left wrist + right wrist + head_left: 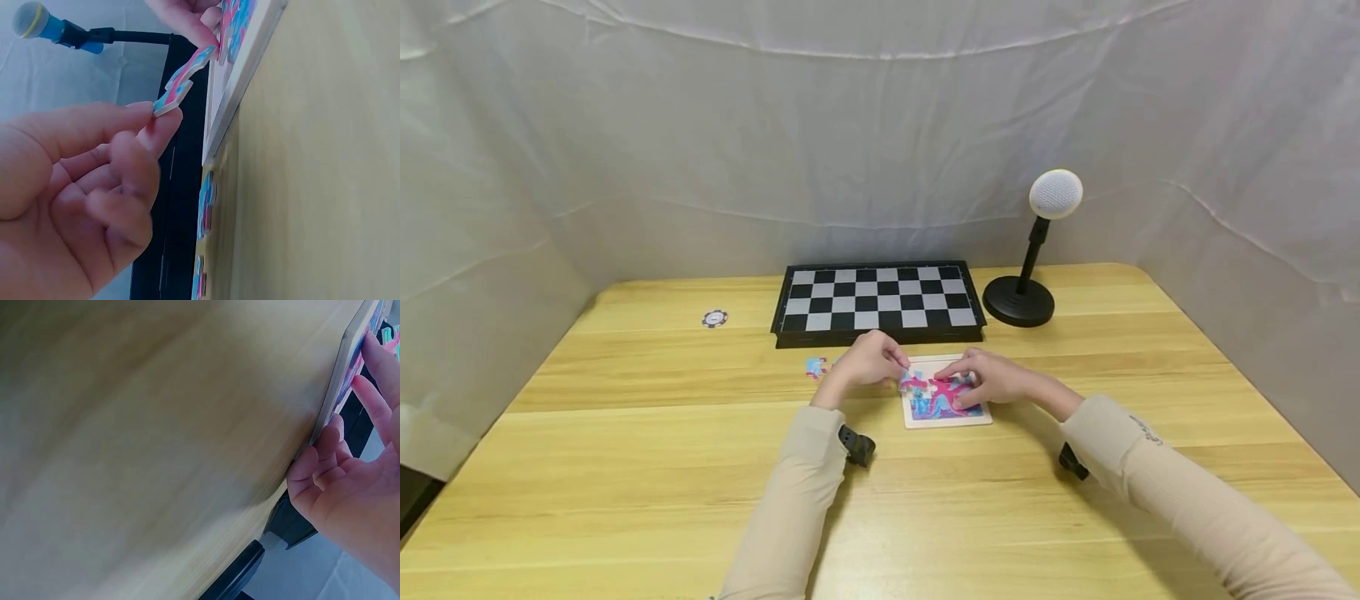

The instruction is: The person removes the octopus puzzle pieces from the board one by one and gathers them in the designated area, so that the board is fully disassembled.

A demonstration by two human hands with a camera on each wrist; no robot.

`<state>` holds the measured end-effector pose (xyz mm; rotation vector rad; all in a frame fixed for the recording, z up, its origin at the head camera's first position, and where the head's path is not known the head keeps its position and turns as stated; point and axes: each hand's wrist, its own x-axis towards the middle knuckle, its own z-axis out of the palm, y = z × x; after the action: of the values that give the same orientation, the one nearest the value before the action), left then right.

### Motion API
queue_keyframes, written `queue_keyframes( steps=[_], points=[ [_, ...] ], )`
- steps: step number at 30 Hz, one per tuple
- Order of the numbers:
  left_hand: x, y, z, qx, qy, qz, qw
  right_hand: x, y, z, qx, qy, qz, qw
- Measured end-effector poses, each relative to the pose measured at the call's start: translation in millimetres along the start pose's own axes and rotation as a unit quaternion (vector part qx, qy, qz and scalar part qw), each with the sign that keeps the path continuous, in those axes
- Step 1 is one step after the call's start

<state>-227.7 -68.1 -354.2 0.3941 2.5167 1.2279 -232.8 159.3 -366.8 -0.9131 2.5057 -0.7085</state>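
Note:
A small jigsaw board [946, 419] with a pink and blue picture lies on the wooden table in front of me. My left hand [867, 362] pinches a pink and blue puzzle piece [181, 84] between thumb and forefinger, holding it at the board's [240, 81] upper left corner. My right hand [988, 379] lies flat on the board's right side, its fingers [375, 387] pressing the picture while the lower ones curl at the board's edge [328, 406]. Loose pieces [816, 367] lie on the table left of my left hand, also seen beside the board [205, 206].
A folded black and white chessboard [877, 302] lies just behind the puzzle. A microphone on a round black stand [1022, 300] is at the back right. A poker chip [715, 318] sits at the back left. White cloth walls surround the table [625, 467].

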Motion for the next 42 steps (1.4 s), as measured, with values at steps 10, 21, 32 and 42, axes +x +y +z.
queue_keyframes(
  steps=[10,21,32,42],
  points=[
    [-7.9,-7.3,-8.7,-0.041,0.015,-0.021,0.9988,1,1,1,-0.005,0.006,-0.018,1.000],
    [-22.8,-19.1,-27.8,-0.051,0.027,-0.028,0.9979,0,2,2,-0.007,0.013,-0.028,0.999],
    [-37.5,-44.1,-45.1,-0.078,0.045,-0.022,0.9957,0,2,2,-0.005,0.008,-0.010,1.000],
    [-51.1,-59.5,-60.0,-0.090,0.053,-0.017,0.9944,0,3,2,-0.007,0.013,-0.017,1.000]
  ],
)
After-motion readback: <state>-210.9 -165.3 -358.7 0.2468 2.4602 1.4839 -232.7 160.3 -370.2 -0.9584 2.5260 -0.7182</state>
